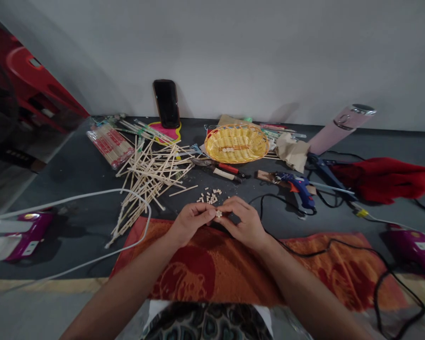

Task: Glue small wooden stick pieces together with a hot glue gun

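A small flower-shaped cluster of cut wooden stick pieces (218, 214) is held between my two hands, over the near edge of the dark table. My left hand (193, 221) pinches it from the left with thumb and finger. From the right, the fingers of my right hand (245, 222) close on its other side. Just beyond my fingertips lie several short cut stick pieces (209, 196). Farther back, pliers (226, 172) with red and pale handles rest on the table. A blue glue gun (297, 186) lies to the right, its nozzle by a small wooden block (265, 176).
A heap of thin wooden sticks (152, 170) spreads at left, near a wrapped stick pack (110, 145). A yellow woven basket (238, 144), an upright phone (166, 104) and a pink flask (340, 127) stand behind. Cables cross the orange towel (184, 274); a red cloth (386, 179) lies right.
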Demonstrator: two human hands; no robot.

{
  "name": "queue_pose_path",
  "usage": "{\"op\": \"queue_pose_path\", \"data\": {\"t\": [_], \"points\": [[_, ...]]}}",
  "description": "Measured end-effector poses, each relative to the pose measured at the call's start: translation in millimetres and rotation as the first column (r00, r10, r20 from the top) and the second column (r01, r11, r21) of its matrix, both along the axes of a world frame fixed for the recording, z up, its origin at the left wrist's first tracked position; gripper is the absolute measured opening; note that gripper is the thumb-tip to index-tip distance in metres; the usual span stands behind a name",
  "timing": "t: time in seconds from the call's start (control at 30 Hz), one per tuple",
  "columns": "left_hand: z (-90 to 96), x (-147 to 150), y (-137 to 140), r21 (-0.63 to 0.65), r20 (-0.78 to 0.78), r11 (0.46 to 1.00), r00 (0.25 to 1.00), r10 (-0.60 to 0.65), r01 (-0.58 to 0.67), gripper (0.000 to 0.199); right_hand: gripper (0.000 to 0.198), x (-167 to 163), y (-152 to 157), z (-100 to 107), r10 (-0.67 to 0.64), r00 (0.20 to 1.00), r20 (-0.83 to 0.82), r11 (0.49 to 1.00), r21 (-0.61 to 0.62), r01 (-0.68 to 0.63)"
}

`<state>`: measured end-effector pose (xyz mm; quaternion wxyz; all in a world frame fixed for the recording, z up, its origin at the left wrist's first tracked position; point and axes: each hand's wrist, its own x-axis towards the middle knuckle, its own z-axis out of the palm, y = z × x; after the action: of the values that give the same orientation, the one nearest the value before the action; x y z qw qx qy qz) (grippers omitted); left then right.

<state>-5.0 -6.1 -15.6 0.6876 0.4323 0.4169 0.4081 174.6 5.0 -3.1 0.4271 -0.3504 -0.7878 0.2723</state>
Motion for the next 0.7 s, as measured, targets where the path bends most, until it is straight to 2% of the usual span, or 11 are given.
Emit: {"op": "queue_pose_path", "data": {"t": [0.17,0.47,0.7], "points": [[-2.4,-1.3,1.2,0.012,0.008,1.000,1.000,-0.014,0.014,0.029,0.019,-0.3,-1.6,0.7,0.019,1.000,0.017,1.000,-0.002,-0.019],[-3.4,0.3,0.0,0.015,0.002,1.000,1.000,-0.013,0.013,0.027,0.009,-0.3,-1.0,1.0,-0.014,0.998,0.057,1.000,0.006,0.013],[-1.5,0.8,0.7,-0.048,0.000,0.999,1.000,0.015,-0.015,0.023,0.010,-0.8,-1.4,0.6,-0.026,0.997,0.079,1.000,0.016,0.025]]}}
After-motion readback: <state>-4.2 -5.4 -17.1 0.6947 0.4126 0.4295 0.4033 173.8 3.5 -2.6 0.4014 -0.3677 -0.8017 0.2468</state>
